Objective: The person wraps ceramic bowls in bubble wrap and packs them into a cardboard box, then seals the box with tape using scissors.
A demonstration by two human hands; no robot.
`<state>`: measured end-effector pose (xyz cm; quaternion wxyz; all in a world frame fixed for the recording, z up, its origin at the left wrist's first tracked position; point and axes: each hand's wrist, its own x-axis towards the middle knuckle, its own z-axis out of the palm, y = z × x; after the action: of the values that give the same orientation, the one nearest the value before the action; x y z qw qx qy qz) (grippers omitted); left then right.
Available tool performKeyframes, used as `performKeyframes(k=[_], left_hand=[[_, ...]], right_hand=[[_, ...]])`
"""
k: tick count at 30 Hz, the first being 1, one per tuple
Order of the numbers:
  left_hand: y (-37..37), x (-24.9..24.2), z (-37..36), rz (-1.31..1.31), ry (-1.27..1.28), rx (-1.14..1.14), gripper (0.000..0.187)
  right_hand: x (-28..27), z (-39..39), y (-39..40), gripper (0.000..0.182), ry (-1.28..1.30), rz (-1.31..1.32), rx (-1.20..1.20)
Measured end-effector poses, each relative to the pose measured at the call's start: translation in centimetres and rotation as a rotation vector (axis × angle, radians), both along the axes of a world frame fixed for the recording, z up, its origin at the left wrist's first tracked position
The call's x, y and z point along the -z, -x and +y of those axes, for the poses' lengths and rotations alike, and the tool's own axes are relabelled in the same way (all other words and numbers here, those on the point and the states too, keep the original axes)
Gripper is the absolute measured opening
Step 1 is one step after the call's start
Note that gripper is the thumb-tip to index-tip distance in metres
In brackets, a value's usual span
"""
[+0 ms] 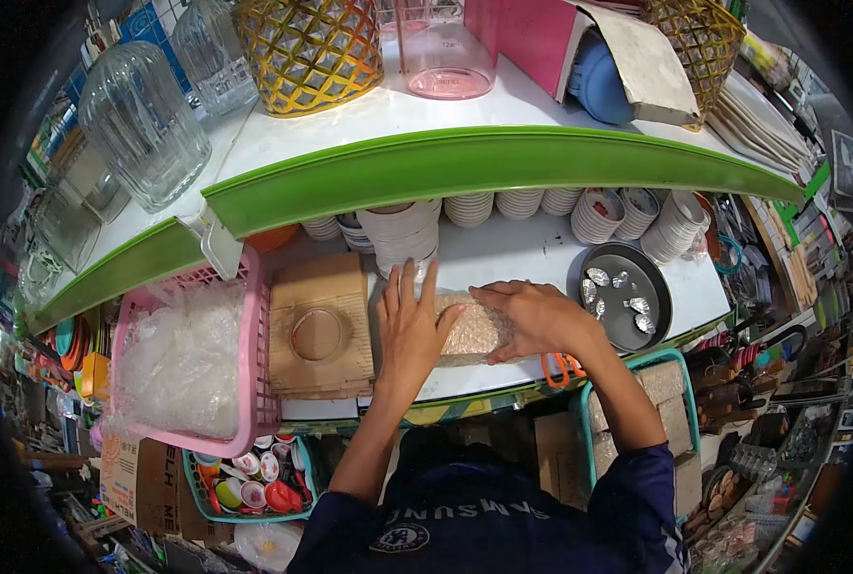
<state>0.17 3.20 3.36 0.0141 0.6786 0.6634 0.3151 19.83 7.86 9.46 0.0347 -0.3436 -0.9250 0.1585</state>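
Observation:
A box-shaped package in bubble wrap (470,335) lies on the white shelf in front of me. My right hand (551,322) grips its right end, fingers over the top and thumb at the near side. On the left, my left hand (410,330) lies with fingers stretched out and spread, its thumb touching the package's edge. Just beyond those fingertips stands a stack of white bowls (400,234). A clear ring, probably a tape roll (317,337), rests on flat cardboard (319,277) to the left. Orange-handled scissors (562,369) lie near the right wrist.
A pink basket (260,344) holds crumpled bubble wrap. Foil-like pieces lie in a dark round pan (658,330). A teal basket (687,359) at lower right contains wrapped packages. The green-edged upper shelf (503,163) overhangs the work surface, with glass jars (144,124) on it.

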Motion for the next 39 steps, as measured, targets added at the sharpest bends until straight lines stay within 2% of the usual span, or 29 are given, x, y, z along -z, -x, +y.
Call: performKeyframes(k=[1,5,7,11,13,15,17,18,19,21,22,23,25,27,29,30,33,35,39], left_hand=[[0.1,0.3,0.2,0.108,-0.119,0.063,0.05],[0.4,0.5,0.2,0.107,-0.1,0.157,0.041],[0.4,0.6,0.2,0.001,-0.072,0.169,0.034],[0.3,-0.2,-0.6,-0.028,-0.084,0.152,0.03],[0.0,0.2,-1.9,-0.21,-0.252,0.167,0.028],[-0.7,1.3,-3.6,-0.208,-0.311,0.189,0.032],[-1.9,2.6,-5.6,-0.469,-0.381,0.184,0.034],[-2.2,3.6,-6.4,-0.527,-0.322,0.201,0.052],[-2.9,3.9,-7.2,-0.528,-0.317,0.207,0.052],[-4.7,4.2,-8.4,-0.892,-0.149,0.175,0.068],[-5.3,4.7,-9.1,-1.023,-0.05,0.23,0.079],[-5.7,4.9,-9.4,-1.024,-0.043,0.237,0.079],[-6.0,4.8,-10.0,-1.276,0.052,0.294,0.083],[-5.4,5.0,-10.2,-1.271,0.114,0.296,0.089],[-4.5,4.4,-10.2,-1.55,0.281,0.295,0.091],[-3.9,4.5,-10.4,-1.638,0.368,0.324,0.089],[-3.1,4.2,-11.5,-1.721,0.474,0.39,0.089],[-2.8,4.4,-12.3,-1.733,0.512,0.398,0.092],[-2.4,4.7,-15.0,-1.82,0.6,0.524,0.092]], right_hand=[[-0.1,-0.1,0.0,0.091,-0.001,0.001,0.001],[-0.1,-0.1,-0.1,0.09,0.025,-0.002,0.017],[0.1,0.1,-0.3,0.088,0.028,0.0,0.013],[1.0,0.3,-0.4,0.086,-0.039,0.084,0.013],[1.3,0.3,-0.4,0.083,-0.057,0.101,0.104],[1.6,0.8,-0.5,0.082,-0.057,0.14,0.137],[1.5,1.0,-0.6,0.082,-0.004,0.147,0.253],[1.7,1.3,-0.7,0.08,0.029,0.168,0.281],[1.8,1.5,-0.8,0.08,0.031,0.168,0.289],[1.8,1.7,-1.3,0.077,0.367,0.224,0.473],[1.6,1.6,-1.5,0.07,0.372,0.219,0.505],[2.0,1.4,-1.8,0.07,0.373,0.219,0.515],[3.9,1.2,-2.7,0.063,0.474,0.36,0.552],[5.3,0.1,-3.3,0.059,0.517,0.444,0.54],[4.9,-1.8,-3.3,0.059,0.72,0.519,0.667],[4.5,-2.9,-3.2,0.063,0.731,0.492,0.708],[4.0,-7.1,-2.9,0.064,0.783,0.595,0.752],[3.6,-9.9,-2.8,0.062,0.746,0.598,0.732],[3.8,-15.6,-2.9,0.058,0.715,0.763,0.777]])
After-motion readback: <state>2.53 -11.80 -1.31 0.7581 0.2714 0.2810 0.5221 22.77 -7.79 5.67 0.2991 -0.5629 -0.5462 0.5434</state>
